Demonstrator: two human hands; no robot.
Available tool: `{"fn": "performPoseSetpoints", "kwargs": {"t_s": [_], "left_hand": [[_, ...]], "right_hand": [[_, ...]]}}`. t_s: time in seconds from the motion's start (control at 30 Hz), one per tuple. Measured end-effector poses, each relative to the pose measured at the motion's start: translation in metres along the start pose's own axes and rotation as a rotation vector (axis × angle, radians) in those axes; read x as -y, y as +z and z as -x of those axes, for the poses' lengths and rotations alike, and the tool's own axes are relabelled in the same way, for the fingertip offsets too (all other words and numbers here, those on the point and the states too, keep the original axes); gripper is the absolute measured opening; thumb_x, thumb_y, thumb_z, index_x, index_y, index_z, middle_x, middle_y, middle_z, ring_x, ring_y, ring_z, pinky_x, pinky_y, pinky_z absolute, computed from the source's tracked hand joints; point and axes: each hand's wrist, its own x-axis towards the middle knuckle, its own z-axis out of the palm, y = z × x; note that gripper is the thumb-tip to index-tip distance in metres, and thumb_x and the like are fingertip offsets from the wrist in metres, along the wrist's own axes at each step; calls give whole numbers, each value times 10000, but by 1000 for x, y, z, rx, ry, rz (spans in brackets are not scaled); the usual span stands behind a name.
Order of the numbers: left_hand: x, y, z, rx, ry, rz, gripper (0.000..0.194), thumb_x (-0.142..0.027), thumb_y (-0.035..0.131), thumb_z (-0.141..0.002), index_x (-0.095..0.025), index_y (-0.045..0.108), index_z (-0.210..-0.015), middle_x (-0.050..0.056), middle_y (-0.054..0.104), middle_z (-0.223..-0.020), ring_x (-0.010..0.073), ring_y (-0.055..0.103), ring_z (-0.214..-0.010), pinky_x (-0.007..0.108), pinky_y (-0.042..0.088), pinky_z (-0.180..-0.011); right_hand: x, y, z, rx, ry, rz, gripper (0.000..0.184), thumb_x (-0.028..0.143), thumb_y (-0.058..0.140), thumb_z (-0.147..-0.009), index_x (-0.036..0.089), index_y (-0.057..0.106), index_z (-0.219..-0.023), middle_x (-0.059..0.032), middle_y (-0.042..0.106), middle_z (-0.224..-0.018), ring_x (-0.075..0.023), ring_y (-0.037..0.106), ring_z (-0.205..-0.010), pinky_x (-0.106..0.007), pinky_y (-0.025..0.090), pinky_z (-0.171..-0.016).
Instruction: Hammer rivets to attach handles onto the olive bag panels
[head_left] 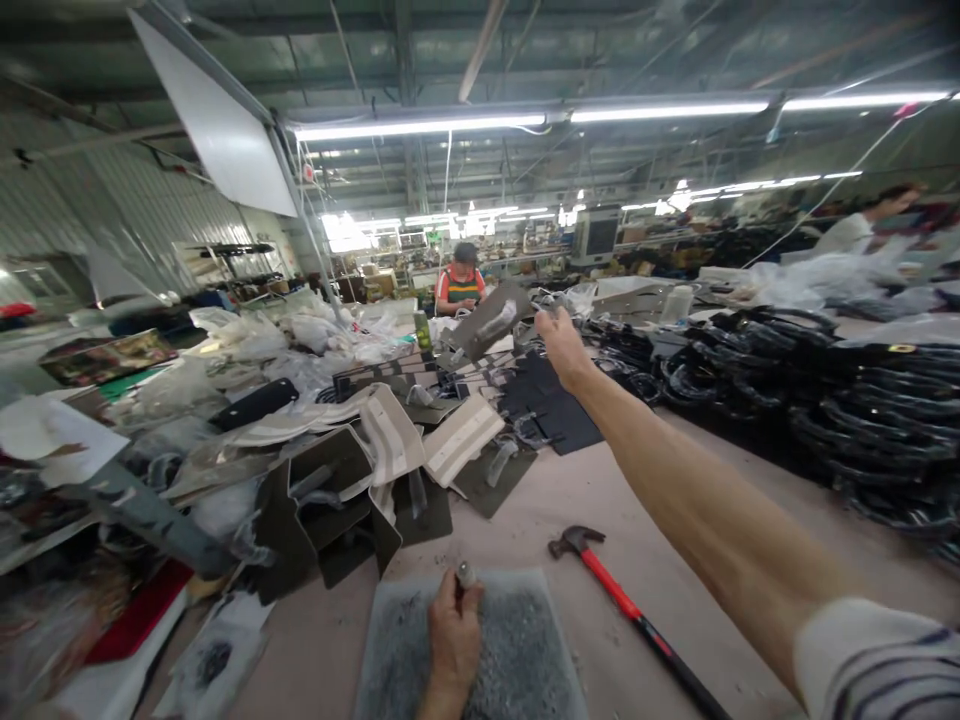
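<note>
My left hand (454, 628) is closed around a small metal cylinder, its round silver end (466, 573) showing between thumb and fingers. It rests above a grey, scuffed slab (525, 635) on the table. My right hand (561, 345) is stretched far forward over the pile, fingers closed at the right edge of a dark grey panel (480, 325). That panel is tilted up and has a clear plastic-wrapped strip on it; the exact contact is too small to make out. A claw hammer (619, 592) with a red and black handle lies right of the slab.
Grey panels with beige strips (463, 438) are heaped ahead on the pinkish table (517, 530). Black plastic-wrapped handles (885, 430) are stacked at right. Clear plastic bags (300, 335) and a slanting metal post (150, 515) stand left. Another person (461, 280) sits across, facing this way.
</note>
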Motion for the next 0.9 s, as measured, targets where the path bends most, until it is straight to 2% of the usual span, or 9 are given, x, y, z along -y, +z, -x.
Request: {"fn": "performPoseSetpoints", "kwargs": {"t_s": [0.07, 0.1, 0.2, 0.33, 0.5, 0.63, 0.73, 0.8, 0.9], "left_hand": [[9, 4, -1, 3, -15, 12, 275, -425, 548, -824, -175, 660, -850, 49, 687, -704, 212, 645, -676, 273, 489, -640], [15, 7, -2, -7, -17, 21, 289, -432, 543, -823, -172, 664, -860, 52, 688, -700, 214, 647, -673, 274, 491, -639], [31, 16, -4, -65, -5, 61, 331, -448, 525, -825, -167, 676, -911, 57, 691, -688, 219, 652, -657, 280, 498, -644], [34, 21, -4, -85, -15, 82, 341, -468, 532, -832, -177, 683, -926, 71, 705, -724, 234, 663, -687, 290, 512, -672], [25, 17, -3, -83, -51, 48, 359, -474, 524, -843, -189, 700, -972, 91, 722, -797, 251, 679, -762, 303, 530, -717], [22, 15, -4, -64, -70, 21, 325, -441, 530, -839, -202, 709, -965, 96, 730, -814, 251, 681, -761, 313, 541, -722], [23, 15, -4, -53, -67, 13, 335, -460, 530, -848, -201, 708, -964, 96, 726, -793, 242, 672, -730, 305, 539, -697], [27, 16, -4, -49, -66, 12, 348, -469, 524, -859, -191, 699, -974, 97, 725, -796, 239, 670, -734, 299, 534, -693], [34, 18, -4, -51, -71, 17, 381, -490, 536, -855, -176, 687, -1011, 112, 737, -855, 247, 685, -788, 299, 537, -727]], "right_hand": [[-11, 14, 6, 38, 17, 182, 664, 489, 265, -964, 88, 224, -1492, -181, 478, -1407, -238, 488, -1253, -381, 361, -1071], [-22, 24, 21, 166, 4, 334, 624, 444, 227, -974, 94, 235, -1491, -172, 490, -1396, -228, 490, -1252, -376, 370, -1066], [-64, 60, 84, 359, -18, 460, 548, 315, 426, -884, 91, 445, -1385, -178, 563, -1327, -255, 531, -1210, -383, 410, -1036], [-99, 107, 142, 550, -94, 573, 736, 96, 508, -699, 168, 433, -1428, -122, 404, -1511, -258, 406, -1346, -383, 332, -1101], [-91, 150, 121, 630, -249, 824, 869, 101, 504, -736, 163, 188, -1543, -127, 137, -1624, -346, 111, -1467, -541, 106, -1155], [-83, 169, 77, 675, -302, 873, 895, 111, 543, -745, 145, 146, -1546, -160, 166, -1611, -370, 37, -1471, -597, -16, -1139], [-87, 173, 59, 772, -298, 878, 818, 126, 572, -756, 145, 254, -1510, -198, 404, -1489, -371, 215, -1432, -611, 54, -1127], [-95, 171, 62, 858, -251, 886, 714, 154, 603, -759, 124, 382, -1438, -211, 583, -1296, -366, 433, -1305, -599, 203, -1090], [-106, 160, 89, 997, -163, 884, 532, 237, 648, -782, 124, 537, -1290, -158, 686, -1070, -295, 626, -1040, -497, 428, -946]]}}
